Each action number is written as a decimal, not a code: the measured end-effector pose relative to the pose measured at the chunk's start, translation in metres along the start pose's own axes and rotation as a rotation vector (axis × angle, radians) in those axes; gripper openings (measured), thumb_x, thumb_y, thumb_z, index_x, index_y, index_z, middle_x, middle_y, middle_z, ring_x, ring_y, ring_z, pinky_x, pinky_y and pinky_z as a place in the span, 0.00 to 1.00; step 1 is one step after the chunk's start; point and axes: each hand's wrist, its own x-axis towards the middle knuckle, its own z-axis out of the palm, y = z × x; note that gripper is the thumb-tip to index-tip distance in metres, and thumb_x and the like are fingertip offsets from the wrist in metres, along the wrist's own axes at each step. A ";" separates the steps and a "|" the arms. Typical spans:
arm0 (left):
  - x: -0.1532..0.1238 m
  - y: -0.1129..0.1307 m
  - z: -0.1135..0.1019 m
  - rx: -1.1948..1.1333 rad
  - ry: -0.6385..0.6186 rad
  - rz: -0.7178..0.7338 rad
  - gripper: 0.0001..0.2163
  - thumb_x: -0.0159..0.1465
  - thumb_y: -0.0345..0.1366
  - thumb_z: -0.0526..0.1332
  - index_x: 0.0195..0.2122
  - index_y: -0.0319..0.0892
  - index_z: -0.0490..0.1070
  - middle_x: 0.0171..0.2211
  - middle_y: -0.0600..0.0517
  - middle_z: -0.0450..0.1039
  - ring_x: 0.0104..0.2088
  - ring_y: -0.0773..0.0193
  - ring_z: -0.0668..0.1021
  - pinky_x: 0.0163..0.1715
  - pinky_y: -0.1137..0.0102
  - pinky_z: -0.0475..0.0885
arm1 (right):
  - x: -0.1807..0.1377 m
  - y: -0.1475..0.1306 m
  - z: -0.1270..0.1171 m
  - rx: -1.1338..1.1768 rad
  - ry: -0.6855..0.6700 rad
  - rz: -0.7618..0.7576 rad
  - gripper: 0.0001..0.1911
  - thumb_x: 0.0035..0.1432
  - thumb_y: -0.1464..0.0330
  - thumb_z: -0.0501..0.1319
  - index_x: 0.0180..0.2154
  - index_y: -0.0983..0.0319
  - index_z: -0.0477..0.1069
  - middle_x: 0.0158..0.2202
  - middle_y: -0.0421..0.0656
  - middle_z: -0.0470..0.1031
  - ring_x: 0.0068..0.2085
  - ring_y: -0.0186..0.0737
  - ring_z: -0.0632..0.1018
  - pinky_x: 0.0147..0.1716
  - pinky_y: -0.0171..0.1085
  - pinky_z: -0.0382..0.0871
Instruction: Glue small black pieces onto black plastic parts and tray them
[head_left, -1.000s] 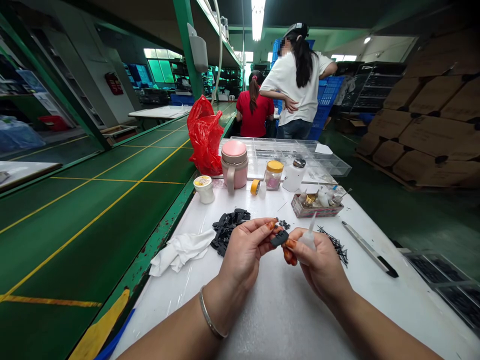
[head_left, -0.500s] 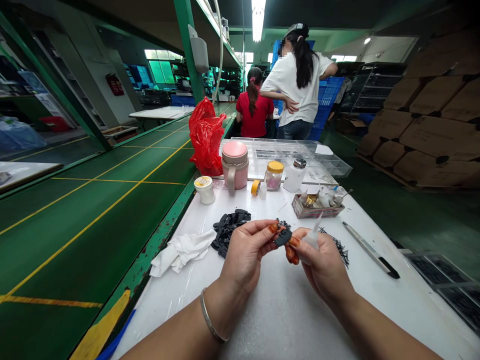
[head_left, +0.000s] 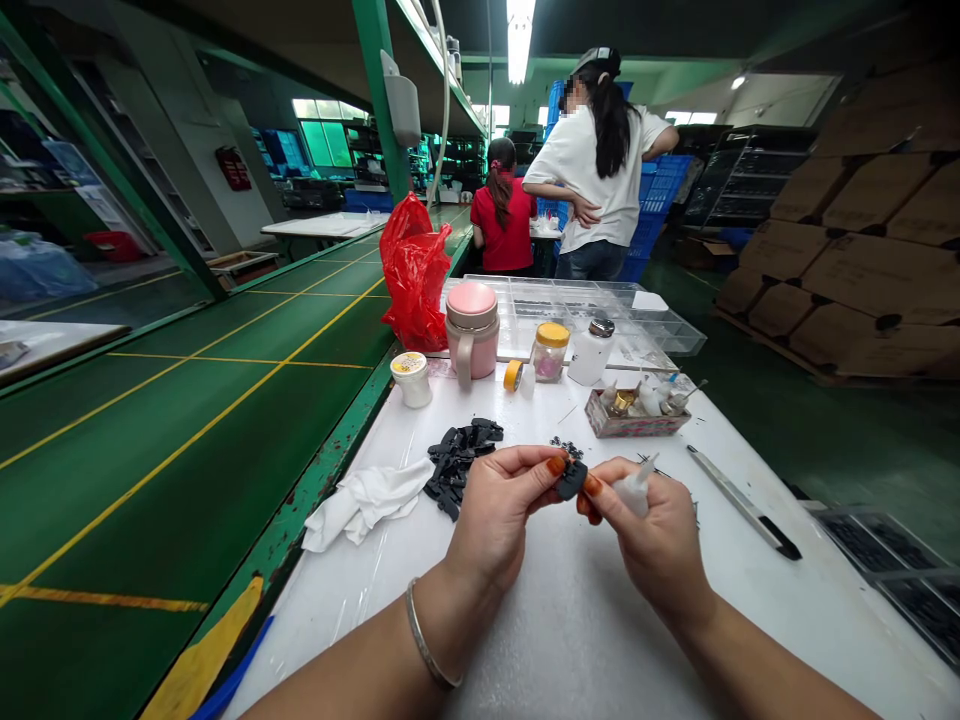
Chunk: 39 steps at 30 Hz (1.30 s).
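Between the thumb and fingers of my left hand (head_left: 499, 510) is a small black plastic part (head_left: 572, 480). My right hand (head_left: 660, 530) has a small white squeeze bottle (head_left: 634, 490) tucked in it, its thin nozzle tilted up and to the right. The right thumb and fingertips meet the black part's right edge; whether they also pinch something tiny is hidden. Left of my hands lies a pile of similar black parts (head_left: 457, 462). Just beyond my fingertips are several tiny metallic pieces (head_left: 564, 445). Thin dark pins (head_left: 651, 462) lie mostly hidden behind my right hand.
A white cloth (head_left: 367, 503) lies at the left table edge, tweezers (head_left: 742, 500) at the right. Farther back stand a pink mug (head_left: 472, 335), jars, a yellow tape roll (head_left: 513, 376) and a box of small bottles (head_left: 637, 422). Two people are beyond the clear divided tray (head_left: 525, 300).
Both hands have shifted slightly, and the black part sits a little lower and more tilted. My right hand now covers more of the dark pins. The seated person in red has turned a little.
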 end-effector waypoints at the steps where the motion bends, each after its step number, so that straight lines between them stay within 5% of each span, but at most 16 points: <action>1: 0.000 0.000 0.000 0.001 -0.001 0.002 0.07 0.53 0.33 0.72 0.30 0.35 0.79 0.28 0.47 0.78 0.28 0.67 0.77 0.32 0.72 0.73 | 0.000 -0.001 0.000 -0.045 0.008 -0.023 0.12 0.61 0.64 0.62 0.26 0.61 0.73 0.23 0.40 0.73 0.25 0.35 0.71 0.25 0.34 0.64; 12: -0.003 -0.005 0.000 0.158 0.058 0.092 0.07 0.54 0.35 0.71 0.32 0.37 0.80 0.29 0.47 0.79 0.29 0.66 0.77 0.33 0.73 0.73 | -0.001 -0.005 0.000 -0.371 0.036 -0.264 0.09 0.60 0.68 0.60 0.27 0.60 0.71 0.23 0.38 0.73 0.24 0.36 0.73 0.26 0.34 0.64; 20: 0.000 -0.002 -0.005 0.247 0.087 0.117 0.09 0.54 0.38 0.71 0.32 0.38 0.80 0.29 0.47 0.79 0.31 0.63 0.77 0.35 0.72 0.73 | 0.002 0.001 0.005 -0.391 0.023 -0.387 0.07 0.57 0.69 0.59 0.27 0.60 0.69 0.22 0.38 0.73 0.23 0.35 0.74 0.25 0.33 0.63; 39: -0.001 0.001 -0.003 0.415 0.197 0.282 0.06 0.47 0.36 0.72 0.25 0.42 0.82 0.28 0.47 0.80 0.30 0.59 0.79 0.32 0.71 0.75 | 0.001 0.007 0.014 -0.250 0.098 -0.241 0.13 0.58 0.65 0.59 0.22 0.60 0.69 0.17 0.38 0.71 0.19 0.34 0.70 0.22 0.32 0.64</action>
